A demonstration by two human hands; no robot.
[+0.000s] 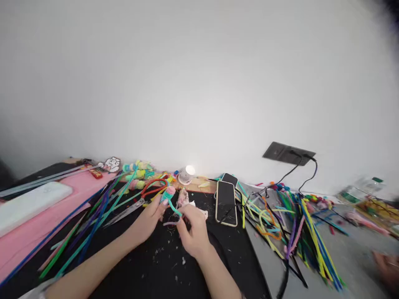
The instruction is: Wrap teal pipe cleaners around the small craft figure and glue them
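Observation:
My left hand [153,216] is closed around a small pink and turquoise coil of fuzzy pipe cleaner [168,193], its pink end pointing up. From the coil a loose turquoise pipe cleaner tail [175,209] runs down to the right. The fingers of my right hand [193,228] pinch the end of that tail. Just behind the hands lies a pinkish, patterned item [183,197] that I cannot name. To the left of my left hand rest scissors [124,212] with long metal blades. A red looped pipe cleaner [152,185] lies beyond them.
A phone [226,203] lies right of my hands on the black mat [174,270], which bears scraps. Pipe cleaners [318,241] and cables spread farther right. A white paper cup [187,174] stands by the wall. Left is a white case [34,205]. Another person's hand [386,265] shows at right.

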